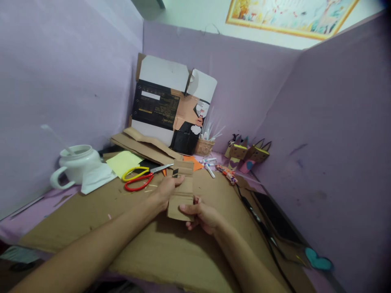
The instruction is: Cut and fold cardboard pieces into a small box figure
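Observation:
A narrow strip of brown cardboard with crosswise creases is held above the cardboard-covered table. My left hand grips its left edge near the middle, thumb on top beside a small black mark. Its lower right corner is pinched in my right hand, with the thumb on the face and the fingers curled behind. Just left of the strip, scissors with one yellow and one red handle lie on the table, their blades pointing toward the strip's upper end.
A white pot stands at the left by yellow paper. Behind are an opened printed box and a basket of white sticks. Markers, cardboard figures, a dark flat panel and a teal heart are at the right.

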Demonstrator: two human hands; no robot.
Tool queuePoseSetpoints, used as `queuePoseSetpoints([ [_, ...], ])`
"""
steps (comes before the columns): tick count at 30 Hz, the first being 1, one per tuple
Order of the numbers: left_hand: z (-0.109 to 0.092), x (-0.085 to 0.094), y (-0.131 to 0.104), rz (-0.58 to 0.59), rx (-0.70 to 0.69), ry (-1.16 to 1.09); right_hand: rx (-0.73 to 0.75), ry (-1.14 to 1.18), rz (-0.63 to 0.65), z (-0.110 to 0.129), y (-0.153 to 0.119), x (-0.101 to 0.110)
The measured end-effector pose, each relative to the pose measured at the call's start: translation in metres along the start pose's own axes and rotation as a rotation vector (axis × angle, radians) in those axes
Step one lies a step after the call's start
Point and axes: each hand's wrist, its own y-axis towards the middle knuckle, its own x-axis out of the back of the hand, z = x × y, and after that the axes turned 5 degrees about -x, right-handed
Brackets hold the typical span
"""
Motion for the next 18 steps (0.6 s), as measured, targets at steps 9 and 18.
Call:
queuePoseSetpoints([
  [9,0.0,0.001,-0.004,0.072,-0.121,0.143,0.298,-0.153,-0.34,0.015,-0.004,0.027],
  [18,0.008,-0.009,-0.022,0.192,-0.12,0.307,0.675,-0.142,-0.667,0.028,-0.007,0.033],
])
